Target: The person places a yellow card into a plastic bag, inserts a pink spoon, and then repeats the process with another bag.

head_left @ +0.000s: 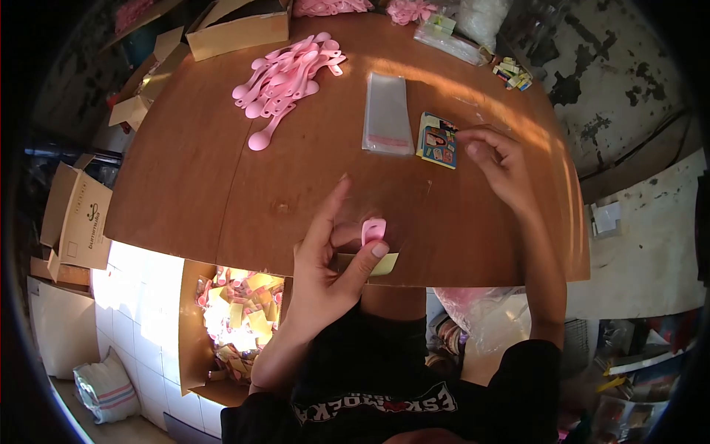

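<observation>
My left hand (325,259) is over the table's front edge, thumb and fingers closed on a pink plastic spoon (373,230). Only the spoon's handle end, with a slot in it, shows; the rest is hidden behind the fingers. A pale yellow card (384,264) sticks out beneath the thumb of the same hand. Farther right, my right hand (497,159) has its fingertips at the edge of a small stack of printed cards (438,140), with the fingers loosely bent and apart. Beside that stack lies a pile of clear plastic bags (387,113).
A heap of pink spoons (288,78) lies on the brown table (177,170). Cardboard boxes (238,28) stand at the back left, and small folded cards (512,74) at the back right. Below the front edge, a carton (194,325) holds packed pieces with yellow cards.
</observation>
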Available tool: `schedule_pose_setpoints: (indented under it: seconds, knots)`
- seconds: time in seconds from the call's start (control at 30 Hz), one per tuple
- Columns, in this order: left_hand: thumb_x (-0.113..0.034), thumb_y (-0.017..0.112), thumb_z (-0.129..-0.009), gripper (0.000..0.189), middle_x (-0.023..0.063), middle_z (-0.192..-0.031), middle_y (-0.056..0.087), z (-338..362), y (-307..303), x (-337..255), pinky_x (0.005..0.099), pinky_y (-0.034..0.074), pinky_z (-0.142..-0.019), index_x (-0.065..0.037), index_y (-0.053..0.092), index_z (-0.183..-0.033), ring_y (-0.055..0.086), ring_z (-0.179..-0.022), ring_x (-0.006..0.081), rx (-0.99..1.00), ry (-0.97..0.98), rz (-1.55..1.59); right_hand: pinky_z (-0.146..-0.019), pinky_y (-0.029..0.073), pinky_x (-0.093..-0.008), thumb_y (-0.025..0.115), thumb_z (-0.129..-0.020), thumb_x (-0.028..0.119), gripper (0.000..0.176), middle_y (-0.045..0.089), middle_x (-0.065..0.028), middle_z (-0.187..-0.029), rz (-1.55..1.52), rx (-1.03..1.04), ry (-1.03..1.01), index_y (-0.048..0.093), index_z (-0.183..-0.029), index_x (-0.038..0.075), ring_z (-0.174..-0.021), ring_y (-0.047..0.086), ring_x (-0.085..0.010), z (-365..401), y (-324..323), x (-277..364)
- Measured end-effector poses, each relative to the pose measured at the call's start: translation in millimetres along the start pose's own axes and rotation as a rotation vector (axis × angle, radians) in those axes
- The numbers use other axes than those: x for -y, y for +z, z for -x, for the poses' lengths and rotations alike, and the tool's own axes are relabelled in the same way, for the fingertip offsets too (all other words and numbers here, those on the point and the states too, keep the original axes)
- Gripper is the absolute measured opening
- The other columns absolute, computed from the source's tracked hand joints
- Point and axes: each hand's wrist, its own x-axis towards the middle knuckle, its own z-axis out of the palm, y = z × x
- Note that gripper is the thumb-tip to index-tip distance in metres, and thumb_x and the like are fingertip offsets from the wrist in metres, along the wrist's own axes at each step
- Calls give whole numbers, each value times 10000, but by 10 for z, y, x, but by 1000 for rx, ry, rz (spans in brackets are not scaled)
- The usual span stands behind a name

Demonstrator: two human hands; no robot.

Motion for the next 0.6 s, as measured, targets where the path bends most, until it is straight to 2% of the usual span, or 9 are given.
schedule_pose_setpoints:
  seconds: [0.07, 0.17, 0.23, 0.27, 0.33, 0.37, 0.47, 0.53, 0.6]
  knots:
    - [8, 674, -883, 775, 51, -933, 687, -93, 107, 111, 225, 470, -844, 15, 224, -1513, 644, -894, 100, 58, 105, 16, -892, 481, -285, 738, -868, 213, 344, 695, -109, -1061, -11, 258, -354, 671, -1140, 12, -1008, 637, -160, 171, 223, 454]
    - [19, 679, -873, 796, 56, -937, 691, -135, 210, 130, 250, 488, -863, 18, 207, -1514, 633, -926, 97, 88, 75, 32, -940, 461, -315, 684, -907, 174, 292, 664, -120, -1090, -123, 234, -268, 662, -1126, -17, -1053, 625, -188, 370, 477, 791]
    - [16, 681, -869, 788, 58, -901, 718, -114, 231, 132, 274, 505, -867, 20, 220, -1508, 620, -941, 88, 106, 82, 7, -932, 480, -335, 717, -870, 147, 266, 652, -144, -1116, 28, 366, -210, 671, -1062, -31, -1033, 635, -206, 386, 502, 866]
    - [-5, 701, -858, 831, 114, -1039, 660, -112, 240, 130, 307, 477, -925, 16, 193, -1514, 588, -1048, 145, 103, 132, 59, -932, 480, -335, 717, -870, 147, 266, 652, -144, -1116, 24, 367, -213, 671, -1062, -31, -1033, 635, -206, 376, 490, 924]
    - [-46, 741, -834, 918, 226, -1317, 543, -116, 235, 123, 375, 423, -1041, 7, 140, -1527, 522, -1262, 259, 93, 236, 161, -726, 522, -278, 711, -848, 61, 98, 698, -99, -873, -22, 18, -457, 704, -923, -1, -808, 675, -186, 344, 449, 1046]
    - [-75, 753, -828, 939, 255, -1427, 402, -122, 140, 148, 413, 367, -1091, 2, 132, -1528, 468, -1304, 313, 130, 259, 74, -720, 517, -275, 712, -843, 50, 103, 699, -99, -868, -87, -47, -552, 701, -930, -4, -793, 670, -171, 297, 392, 1069]
    - [-75, 725, -847, 889, 235, -1393, 439, -161, 73, 170, 428, 346, -1105, 5, 152, -1523, 461, -1306, 305, -3, 276, 14, -728, 514, -269, 706, -844, 40, 93, 702, -99, -876, 86, -34, -478, 700, -919, -15, -796, 671, -169, 126, 483, 996]
    - [-97, 689, -874, 839, 205, -1395, 437, -160, 39, 134, 437, 303, -1125, -25, 164, -1525, 439, -1320, 307, -15, 234, -24, -742, 508, -264, 692, -851, 35, 91, 704, -93, -882, 16, 2, -400, 704, -920, -23, -814, 672, -165, 85, 479, 875]
    - [-83, 685, -871, 816, 201, -1391, 440, -138, -11, 136, 431, 306, -1123, -27, 190, -1518, 443, -1316, 303, -71, 251, -117, -739, 504, -255, 673, -861, 34, 95, 709, -91, -894, -58, -316, -480, 708, -921, -31, -819, 666, -145, 62, 456, 885]
